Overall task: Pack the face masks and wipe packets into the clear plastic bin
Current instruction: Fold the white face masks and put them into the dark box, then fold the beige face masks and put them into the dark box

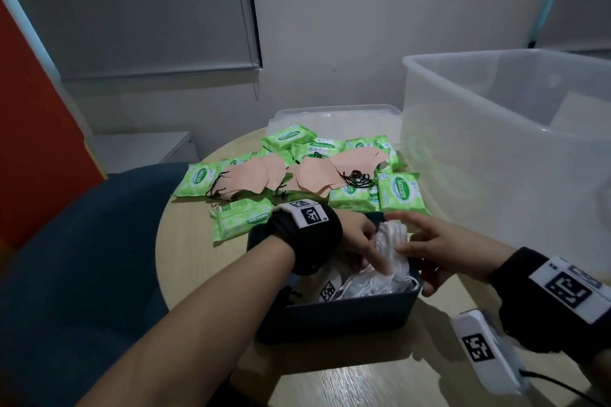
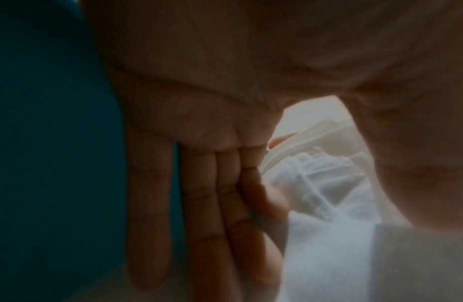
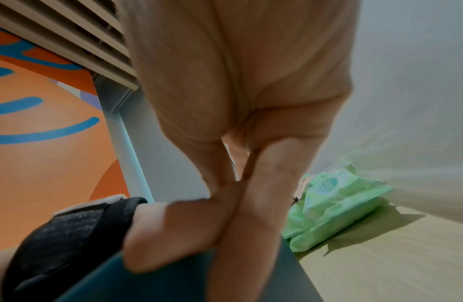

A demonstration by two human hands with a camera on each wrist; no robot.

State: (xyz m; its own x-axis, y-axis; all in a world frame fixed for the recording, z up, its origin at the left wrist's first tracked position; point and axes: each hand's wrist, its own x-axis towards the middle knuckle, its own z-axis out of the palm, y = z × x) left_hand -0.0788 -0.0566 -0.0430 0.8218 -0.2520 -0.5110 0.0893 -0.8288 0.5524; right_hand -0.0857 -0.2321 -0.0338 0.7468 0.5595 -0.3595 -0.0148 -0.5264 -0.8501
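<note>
A stack of white face masks [image 1: 390, 241] stands in a small dark bin [image 1: 347, 314] in front of me. My left hand [image 1: 363, 244] reaches into that bin and pinches the white masks [image 2: 323, 194] between thumb and straight fingers [image 2: 207, 204]. My right hand [image 1: 416, 251] straddles the dark bin's right wall, with its thumb inside against the masks and its fingers outside. Green wipe packets [image 1: 400, 190] and peach masks [image 1: 317, 172] lie spread on the table behind. The clear plastic bin [image 1: 496, 158] stands at the right.
A clear lid [image 1: 330, 114] lies at the table's far edge. A blue chair [image 1: 82, 258] sits to the left of the round wooden table [image 1: 191, 258]. A white tagged device [image 1: 482, 350] with a cable lies front right. One green packet [image 3: 336, 208] is beside the dark bin [image 3: 147, 286].
</note>
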